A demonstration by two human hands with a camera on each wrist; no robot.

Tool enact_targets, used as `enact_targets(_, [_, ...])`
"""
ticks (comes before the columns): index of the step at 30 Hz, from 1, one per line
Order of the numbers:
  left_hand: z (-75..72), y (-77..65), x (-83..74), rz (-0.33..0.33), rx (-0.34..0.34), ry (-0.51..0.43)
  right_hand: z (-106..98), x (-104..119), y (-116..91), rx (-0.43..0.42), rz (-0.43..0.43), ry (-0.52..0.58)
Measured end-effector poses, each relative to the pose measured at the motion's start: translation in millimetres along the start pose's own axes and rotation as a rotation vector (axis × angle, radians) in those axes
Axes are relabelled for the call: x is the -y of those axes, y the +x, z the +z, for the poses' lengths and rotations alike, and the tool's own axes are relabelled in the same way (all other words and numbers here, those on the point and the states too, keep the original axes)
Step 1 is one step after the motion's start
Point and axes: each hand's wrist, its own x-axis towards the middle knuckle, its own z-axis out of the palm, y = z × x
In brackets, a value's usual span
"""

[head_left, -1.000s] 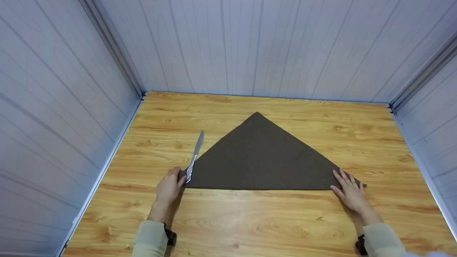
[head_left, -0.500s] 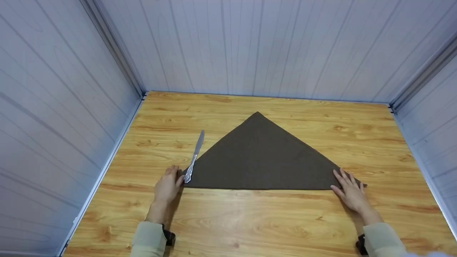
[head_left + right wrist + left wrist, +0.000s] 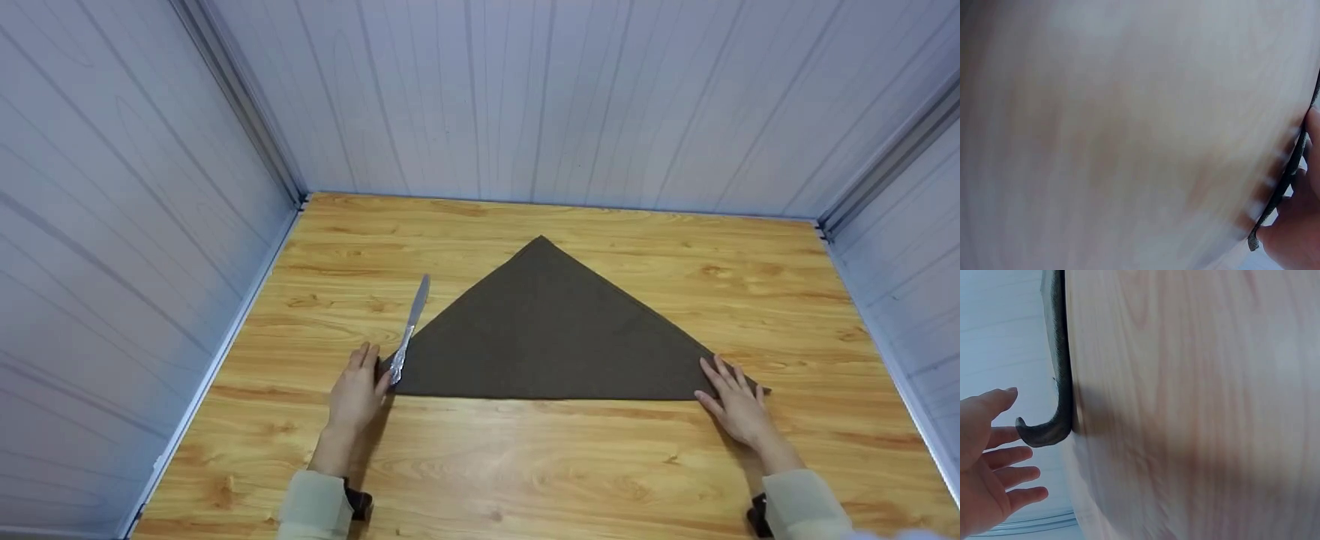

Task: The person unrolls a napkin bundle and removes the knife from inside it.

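Observation:
A dark brown cloth (image 3: 555, 330) lies folded into a triangle on the wooden table, its long edge toward me. Across its left corner lies a table knife (image 3: 409, 330) with an ornate silver handle; the blade points away over bare wood. My left hand (image 3: 355, 394) is at that corner, thumb beside the knife handle. In the left wrist view, the fingers (image 3: 1016, 475) are spread, and the cloth's corner (image 3: 1044, 433) curls up off the table between thumb and fingers. My right hand (image 3: 735, 405) rests on the right corner with its fingers spread.
The wooden table (image 3: 510, 465) is bounded by a pale panelled wall (image 3: 525, 97) at the back, a left wall (image 3: 120, 247) and a right wall (image 3: 907, 247). Black camera mounts sit at both wrists.
The left hand's fingers have straightened and come up a little at the cloth's left corner. The right hand has stayed in place, and the knife has barely shifted.

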Motion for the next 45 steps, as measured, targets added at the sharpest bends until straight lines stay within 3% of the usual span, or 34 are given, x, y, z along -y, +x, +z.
enact_targets(6, [-0.1,-3.6,-7.3,0.038,0.009,-0.012,0,0,0,-0.007,-0.001,0.002])
enact_targets(15, [2.8,-7.3,-13.7,0.056,0.137,-0.015,1,-1,0,-0.007,0.006,-0.002])
enact_targets(19, [5.1,-7.9,-12.7,0.063,0.159,-0.011,0,-1,0,-0.008,0.004,-0.003])
enact_targets(45, [5.2,-17.7,5.3,-0.023,0.242,0.084,1,-1,0,-0.010,-0.011,0.001])
